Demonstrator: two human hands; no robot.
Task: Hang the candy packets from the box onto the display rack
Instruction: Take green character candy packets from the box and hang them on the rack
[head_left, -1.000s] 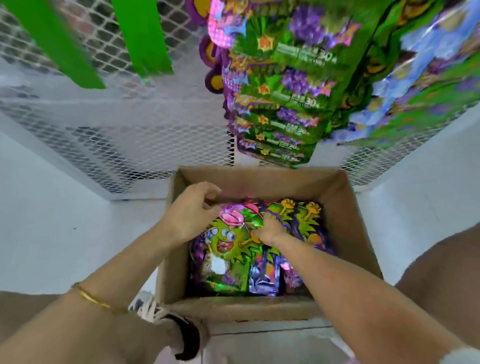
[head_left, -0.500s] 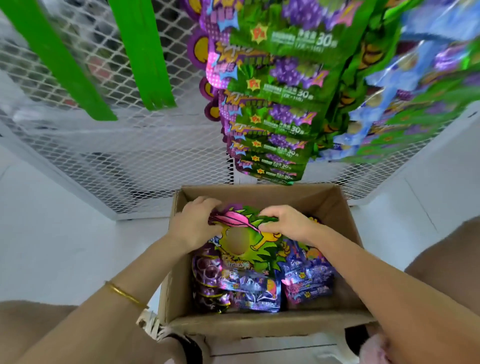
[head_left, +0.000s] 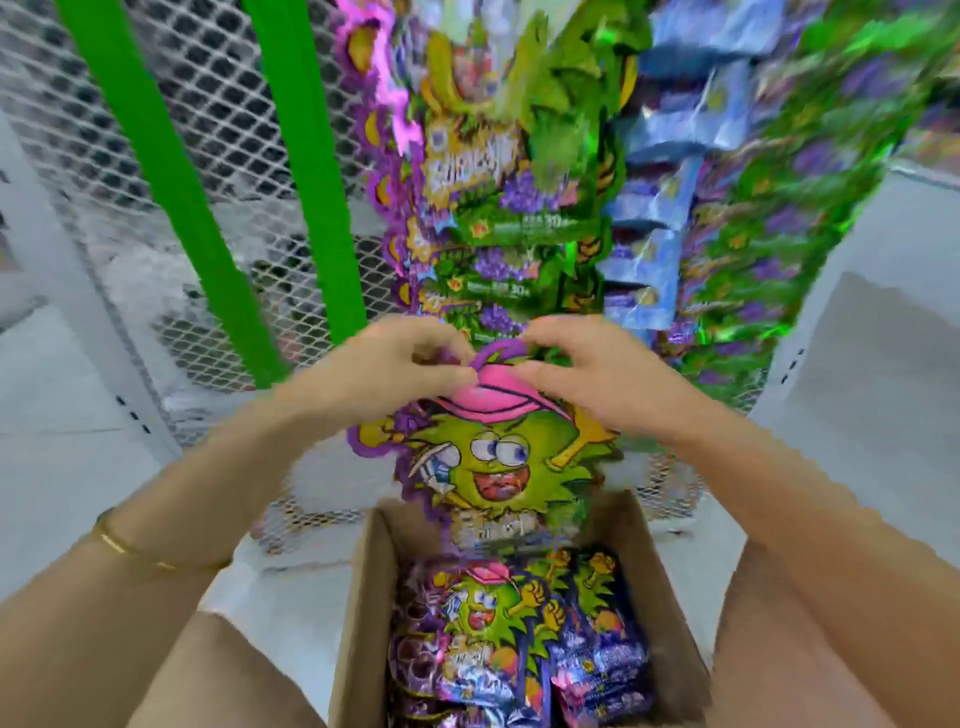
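I hold one candy packet (head_left: 498, 462) up above the cardboard box (head_left: 358, 613); it shows a green cartoon face with a pink cap and purple edging. My left hand (head_left: 384, 369) pinches its top from the left, and my right hand (head_left: 587, 369) pinches it from the right. The packet hangs upright, just below the hung packets (head_left: 493, 208) on the rack. Several more candy packets (head_left: 509, 639) lie in the box.
A white wire-mesh rack panel (head_left: 218, 130) stands behind, with two green vertical strips (head_left: 301, 171) at the left. Blue and green packet rows (head_left: 665, 182) hang to the right. White shelf walls flank both sides. My knees sit either side of the box.
Both hands have lifted the packet out of the box and up toward the hung rows. The view has tilted upward; the box now sits lower in frame.
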